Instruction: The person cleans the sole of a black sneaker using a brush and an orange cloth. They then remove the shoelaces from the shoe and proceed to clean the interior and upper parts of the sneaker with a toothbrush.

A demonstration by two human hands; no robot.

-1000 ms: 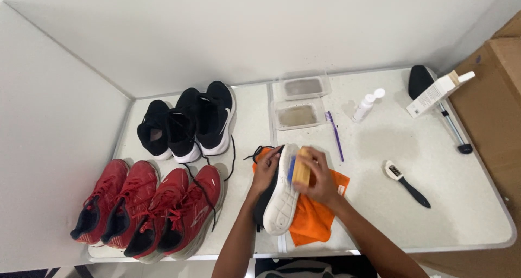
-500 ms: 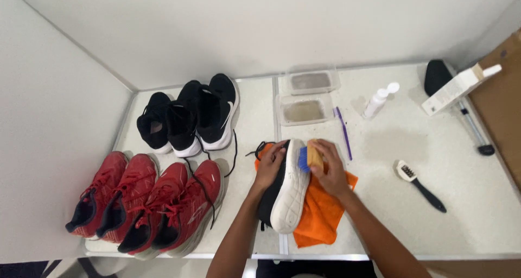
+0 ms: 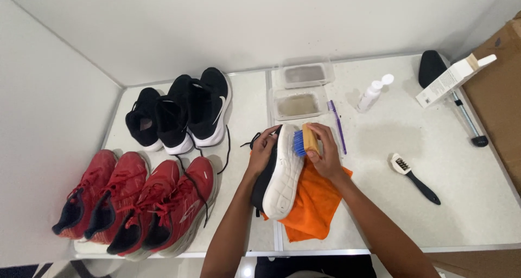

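Note:
My left hand [image 3: 264,149] grips the toe end of a black sneaker with a white sole [image 3: 282,174], held on its side over an orange cloth [image 3: 315,207]. My right hand [image 3: 324,152] holds a wooden brush with blue bristles [image 3: 304,140], the bristles pressed against the white sole near the toe.
Several red sneakers [image 3: 135,202] lie at the front left, black sneakers [image 3: 182,112] behind them. Two clear trays [image 3: 297,105], a purple toothbrush [image 3: 337,125], a white spray bottle [image 3: 372,95], a black-handled brush [image 3: 413,177], a white box [image 3: 453,80] and a cardboard box [image 3: 502,93] sit on the white table [image 3: 477,202].
The view has shifted slightly. My right hand has moved the brush a little along the sole near the toe; my left hand keeps its grip on the shoe.

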